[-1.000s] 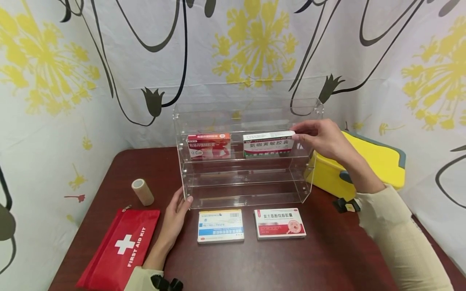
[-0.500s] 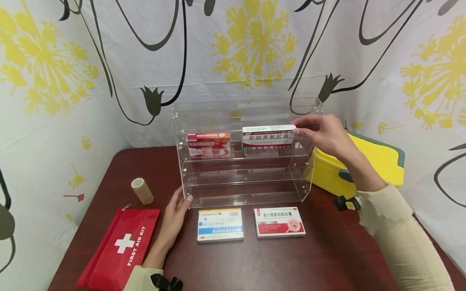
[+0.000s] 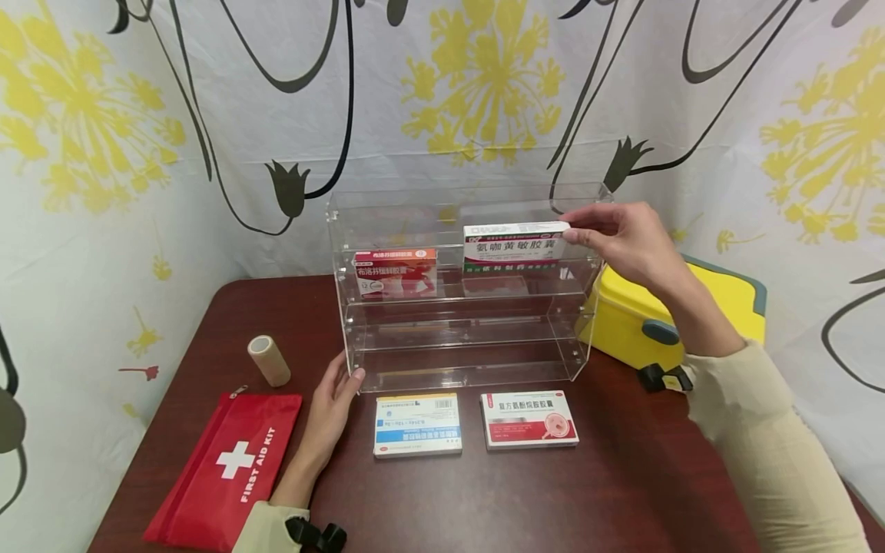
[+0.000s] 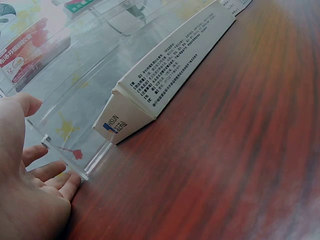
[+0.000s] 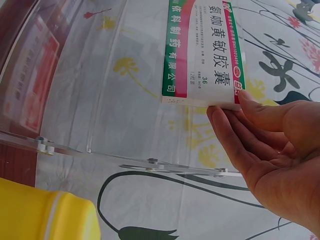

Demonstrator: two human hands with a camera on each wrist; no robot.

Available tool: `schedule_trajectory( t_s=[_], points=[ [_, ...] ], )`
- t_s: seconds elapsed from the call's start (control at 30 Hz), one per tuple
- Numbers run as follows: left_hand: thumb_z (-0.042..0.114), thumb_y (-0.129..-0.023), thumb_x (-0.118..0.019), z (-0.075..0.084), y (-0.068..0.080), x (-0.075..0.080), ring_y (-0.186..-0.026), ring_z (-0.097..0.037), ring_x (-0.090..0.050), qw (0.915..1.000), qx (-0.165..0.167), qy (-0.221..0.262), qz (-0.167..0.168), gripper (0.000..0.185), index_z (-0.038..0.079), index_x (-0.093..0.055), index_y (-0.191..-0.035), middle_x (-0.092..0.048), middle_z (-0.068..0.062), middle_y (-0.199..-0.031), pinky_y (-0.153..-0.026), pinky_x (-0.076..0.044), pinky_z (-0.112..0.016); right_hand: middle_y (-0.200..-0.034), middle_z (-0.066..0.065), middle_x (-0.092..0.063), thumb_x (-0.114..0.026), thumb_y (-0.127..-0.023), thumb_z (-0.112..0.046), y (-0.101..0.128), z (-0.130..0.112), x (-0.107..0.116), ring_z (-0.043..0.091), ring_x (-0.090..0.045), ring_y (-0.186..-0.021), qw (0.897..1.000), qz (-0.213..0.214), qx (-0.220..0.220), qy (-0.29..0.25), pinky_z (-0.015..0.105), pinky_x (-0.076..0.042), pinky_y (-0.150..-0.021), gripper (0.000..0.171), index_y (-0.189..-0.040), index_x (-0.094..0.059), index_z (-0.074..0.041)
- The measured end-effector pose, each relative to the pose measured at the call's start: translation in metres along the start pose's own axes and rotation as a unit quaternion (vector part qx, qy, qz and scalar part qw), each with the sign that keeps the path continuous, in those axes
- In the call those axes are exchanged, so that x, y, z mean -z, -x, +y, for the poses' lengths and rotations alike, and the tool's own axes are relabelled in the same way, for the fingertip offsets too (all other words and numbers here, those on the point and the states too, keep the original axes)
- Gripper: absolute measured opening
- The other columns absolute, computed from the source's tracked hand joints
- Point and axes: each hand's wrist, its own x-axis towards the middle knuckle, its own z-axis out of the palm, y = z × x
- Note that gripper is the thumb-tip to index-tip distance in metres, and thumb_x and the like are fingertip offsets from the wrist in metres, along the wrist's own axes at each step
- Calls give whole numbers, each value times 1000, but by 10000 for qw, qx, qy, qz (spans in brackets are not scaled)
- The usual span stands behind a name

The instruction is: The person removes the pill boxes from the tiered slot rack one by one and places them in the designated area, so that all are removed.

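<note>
My right hand pinches a white, green and red medicine box by its right end, thumb in front. The box is raised at the upper part of a clear acrylic display rack; in the right wrist view thumb and fingertips hold one end of the medicine box. My left hand holds the rack's lower left front corner, the thumb on its edge and fingers at the outer side. A red medicine box stands on an upper shelf at the left.
Before the rack lie a blue-and-white medicine box and a red-and-white medicine box. A red first aid pouch and a beige roll lie left. A yellow case stands right, on the dark wooden table.
The right hand has lifted the white, green and red medicine box upward off its shelf position. The left hand has stayed at the rack's corner.
</note>
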Motion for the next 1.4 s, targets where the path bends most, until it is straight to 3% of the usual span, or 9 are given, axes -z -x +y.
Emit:
schedule_trajectory(
  t_s=[0.43, 0.83, 1.1, 1.4],
  points=[
    [35, -98, -60, 1, 0, 0, -135, -15, -40, 10000, -20, 15, -14, 59, 19, -38, -150, -44, -2, -147, -105, -37, -26, -105, 9, -71, -70, -92, -28, 1, -6, 8, 26, -63, -87, 9997, 224, 35, -119, 21, -44, -66, 30, -115, -73, -9],
    [36, -98, -60, 1, 1, 0, -135, -15, -40, 10000, 2, -14, -27, 60, 18, -37, -151, -44, -2, -147, -105, -36, -25, -104, 8, -71, -71, -91, -21, 8, -15, 21, 18, -65, -87, 9969, 468, 406, -490, 16, -48, -71, 28, -116, -72, -9],
    [33, -99, -60, 1, 0, 0, -137, -21, -39, 10000, -42, -46, -10, 59, 17, -37, -150, -43, -7, -148, -106, -36, -32, -104, 7, -71, -73, -89, -23, 21, -17, 23, 10, -66, -83, 9985, 266, 416, -253, 14, -47, -69, 28, -115, -73, -12],
    [37, -98, -60, 2, 1, 0, -137, -17, -38, 10000, 43, -84, -20, 61, 19, -36, -151, -42, -3, -149, -107, -36, -32, -104, 5, -71, -73, -90, -26, 42, -10, 20, 12, -67, -84, 9986, -144, 386, -328, 15, -49, -69, 29, -116, -73, -14]
  ],
)
